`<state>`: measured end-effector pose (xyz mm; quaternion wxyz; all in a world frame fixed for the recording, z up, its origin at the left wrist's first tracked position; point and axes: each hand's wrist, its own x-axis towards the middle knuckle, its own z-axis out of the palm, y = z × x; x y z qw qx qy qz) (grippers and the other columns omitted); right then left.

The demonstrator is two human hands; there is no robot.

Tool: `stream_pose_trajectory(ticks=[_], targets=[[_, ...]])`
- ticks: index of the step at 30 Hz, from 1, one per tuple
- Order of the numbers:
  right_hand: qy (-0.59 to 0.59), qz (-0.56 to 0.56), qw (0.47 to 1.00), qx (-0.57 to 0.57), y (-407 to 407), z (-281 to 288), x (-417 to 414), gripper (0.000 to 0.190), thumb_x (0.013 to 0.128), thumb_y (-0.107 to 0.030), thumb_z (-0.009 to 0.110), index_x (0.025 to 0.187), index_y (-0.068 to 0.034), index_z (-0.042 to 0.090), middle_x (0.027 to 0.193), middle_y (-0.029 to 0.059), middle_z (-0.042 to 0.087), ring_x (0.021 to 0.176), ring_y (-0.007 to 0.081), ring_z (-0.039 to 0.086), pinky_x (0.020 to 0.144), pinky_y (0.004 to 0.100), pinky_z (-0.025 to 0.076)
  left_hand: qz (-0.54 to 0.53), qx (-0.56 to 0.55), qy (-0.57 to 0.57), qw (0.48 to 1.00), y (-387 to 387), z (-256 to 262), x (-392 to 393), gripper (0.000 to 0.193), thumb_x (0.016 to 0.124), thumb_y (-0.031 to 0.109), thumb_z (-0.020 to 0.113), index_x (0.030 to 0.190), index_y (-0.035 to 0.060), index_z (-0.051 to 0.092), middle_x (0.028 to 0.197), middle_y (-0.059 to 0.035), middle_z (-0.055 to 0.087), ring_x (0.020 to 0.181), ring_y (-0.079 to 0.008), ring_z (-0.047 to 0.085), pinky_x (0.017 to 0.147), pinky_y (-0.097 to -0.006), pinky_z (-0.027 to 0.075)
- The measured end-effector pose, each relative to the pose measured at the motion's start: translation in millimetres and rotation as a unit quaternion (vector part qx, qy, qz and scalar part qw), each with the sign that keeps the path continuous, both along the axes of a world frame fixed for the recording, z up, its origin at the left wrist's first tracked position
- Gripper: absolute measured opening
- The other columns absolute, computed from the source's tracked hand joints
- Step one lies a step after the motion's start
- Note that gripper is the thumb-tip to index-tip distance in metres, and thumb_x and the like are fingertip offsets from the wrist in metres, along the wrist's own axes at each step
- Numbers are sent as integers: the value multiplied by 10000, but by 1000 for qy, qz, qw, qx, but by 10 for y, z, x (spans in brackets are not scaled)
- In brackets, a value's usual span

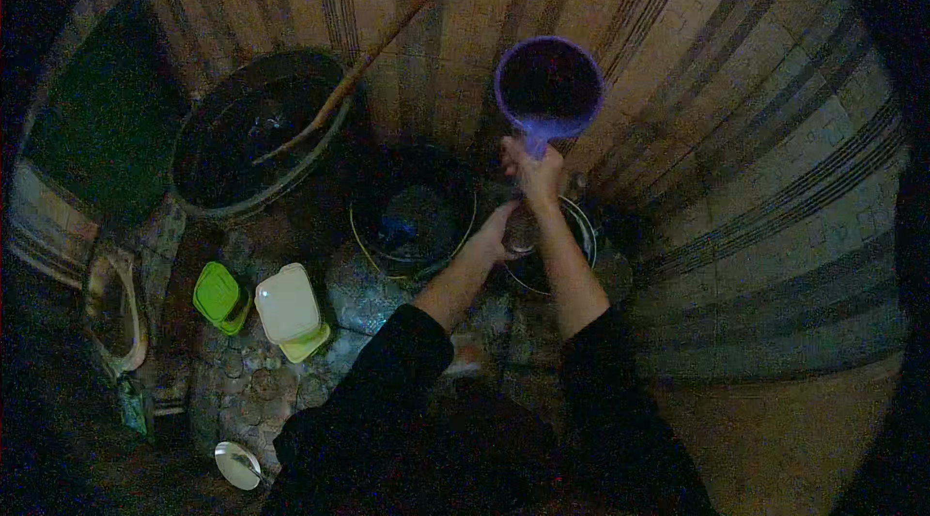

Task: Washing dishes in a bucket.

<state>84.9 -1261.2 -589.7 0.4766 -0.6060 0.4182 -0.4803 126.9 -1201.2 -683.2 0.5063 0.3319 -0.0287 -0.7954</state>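
Observation:
Held by its handle, a purple plastic dipper [550, 87] is in my right hand [539, 171], its round rim facing the camera and its inside dark. Lower and a little to the left, my left hand [500, 231] is at a small round vessel [519, 234] that looks metal or clear; my right wrist partly covers that area. Both hands are above a dark bucket [587, 240] with a thin wire handle. How the left fingers meet the vessel is hard to see in the dim light.
A dark bucket [414, 225] stands to the left. Beyond it a large tub [254, 203] has a wooden stick [378, 51] leaning in it. A green lidded container [216, 292], a white-lidded container [288, 302] and a small round dish [237, 465] lie nearer. A striped tiled wall [697, 116] rises behind.

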Motion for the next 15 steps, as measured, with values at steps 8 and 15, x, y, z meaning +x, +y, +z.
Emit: stream_pose_trajectory(ticks=[8,15], targets=[[87,-70,985,-129,-226,-188,32,224,710,-209,698,714,-20,578,637,42,572,493,109,515,421,233,404,22,-29,-59,998,-142,-89,-16,317,798,356,508,933,75,566,881,-105,601,816,-276,583,754,-474,470],[4,-58,998,20,-138,-132,188,212,709,-189,693,691,-9,582,635,58,578,486,112,523,460,248,422,37,42,-2,998,-93,67,66,392,826,417,462,981,68,554,898,-125,592,835,-276,573,749,-453,478]])
